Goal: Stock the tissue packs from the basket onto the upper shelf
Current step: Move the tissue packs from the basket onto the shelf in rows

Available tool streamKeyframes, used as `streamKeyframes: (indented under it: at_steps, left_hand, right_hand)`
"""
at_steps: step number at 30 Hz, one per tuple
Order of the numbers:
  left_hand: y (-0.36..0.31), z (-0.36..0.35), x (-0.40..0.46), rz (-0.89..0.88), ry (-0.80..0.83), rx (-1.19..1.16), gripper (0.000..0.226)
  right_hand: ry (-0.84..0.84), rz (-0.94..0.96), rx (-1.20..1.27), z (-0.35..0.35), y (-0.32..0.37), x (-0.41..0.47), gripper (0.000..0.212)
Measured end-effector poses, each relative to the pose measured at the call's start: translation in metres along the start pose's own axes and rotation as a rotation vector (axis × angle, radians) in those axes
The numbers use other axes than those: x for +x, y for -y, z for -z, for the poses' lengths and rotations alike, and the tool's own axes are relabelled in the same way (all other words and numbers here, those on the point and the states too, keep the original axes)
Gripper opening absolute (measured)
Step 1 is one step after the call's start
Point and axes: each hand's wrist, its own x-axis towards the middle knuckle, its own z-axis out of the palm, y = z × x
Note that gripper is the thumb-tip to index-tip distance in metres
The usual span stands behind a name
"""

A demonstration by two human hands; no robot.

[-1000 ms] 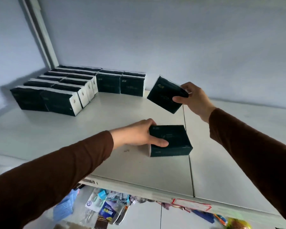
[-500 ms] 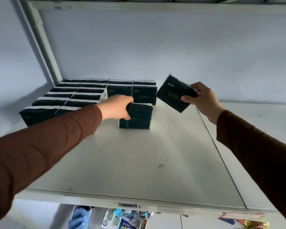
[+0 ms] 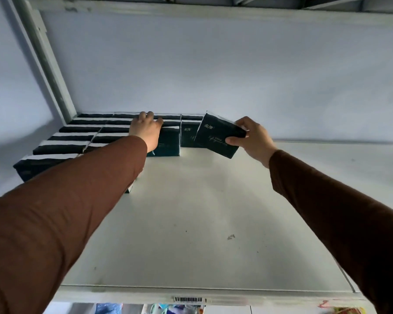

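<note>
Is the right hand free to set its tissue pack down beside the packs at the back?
Probably yes. The right hand holds its tilted tissue pack just above bare shelf right of the back packs; nothing blocks that spot.

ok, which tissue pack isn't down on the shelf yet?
The tilted pack in the right hand, held off the shelf; all the others sit flat, including the one under the left hand.
</note>
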Motion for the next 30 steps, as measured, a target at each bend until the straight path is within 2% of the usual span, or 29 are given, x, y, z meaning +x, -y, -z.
streamKeyframes:
  at_steps: [5, 8, 11, 13, 16, 20, 27, 30]
  left_hand:
    - [-0.016, 0.012, -0.022, -0.059, -0.094, -0.003, 0.066]
    - [-0.028, 0.019, -0.052, -0.147, -0.13, -0.103, 0.06]
    - [-0.038, 0.014, -0.081, -0.189, -0.065, -0.287, 0.046]
    - [-0.041, 0.006, -0.096, -0.189, 0.011, -0.364, 0.044]
    - [-0.043, -0.005, -0.109, -0.179, 0.029, -0.394, 0.043]
    - [-0.043, -0.011, -0.112, -0.159, 0.063, -0.415, 0.041]
    - [-0.044, -0.013, -0.115, -0.139, 0.092, -0.409, 0.039]
    - [-0.052, -0.004, -0.115, -0.148, 0.087, -0.408, 0.04]
  right_hand:
    - [0.029, 0.055, -0.248, -0.021, 0.005, 0.02, 0.045]
    - [0.061, 0.05, -0.318, -0.034, 0.001, 0.033, 0.048]
    - [0.079, 0.034, -0.332, -0.044, 0.004, 0.044, 0.049]
    - [0.102, 0.027, -0.344, -0.052, 0.006, 0.048, 0.05]
    - [0.121, 0.025, -0.36, -0.063, 0.006, 0.05, 0.05]
    - [0.053, 0.019, -0.343, -0.071, 0.005, 0.053, 0.057]
    - [0.014, 0.004, -0.362, -0.083, 0.009, 0.048, 0.049]
    - [0.031, 0.003, -0.293, -0.073, 0.007, 0.037, 0.058]
